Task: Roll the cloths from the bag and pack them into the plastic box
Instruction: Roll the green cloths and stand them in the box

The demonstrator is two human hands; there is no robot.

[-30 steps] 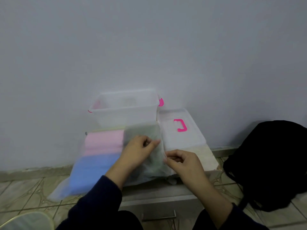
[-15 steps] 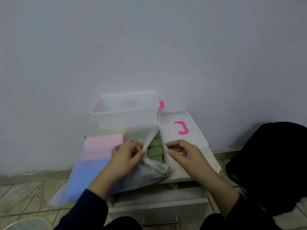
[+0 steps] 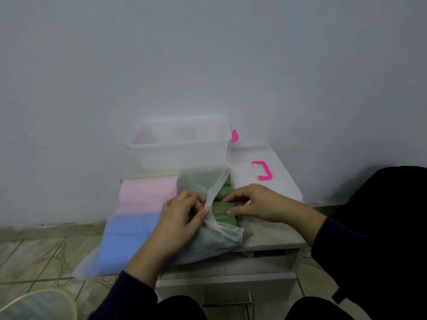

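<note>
A translucent white bag point(image 3: 129, 241) lies across the low grey table point(image 3: 272, 234), with pink, blue and green folded cloths showing through it. My left hand point(image 3: 182, 215) pinches the bag's opened edge and holds it back. The green cloths point(image 3: 223, 212) lie bare in the opening, and my right hand point(image 3: 256, 202) has its curled fingers on the top green cloth. Behind the bag stands the clear plastic box point(image 3: 180, 144) with pink latches, open at the top, against the wall.
The box's lid point(image 3: 261, 172) with a pink handle lies on the table to the right of the box. A black bag point(image 3: 381, 218) sits on the floor at the right. A pale round object point(image 3: 39, 306) shows at the lower left. The floor is tiled.
The bag's mouth has been pulled open and the green cloths now show. My right hand has moved left from the bag's edge onto the green cloths. My left hand still holds the bag's edge.
</note>
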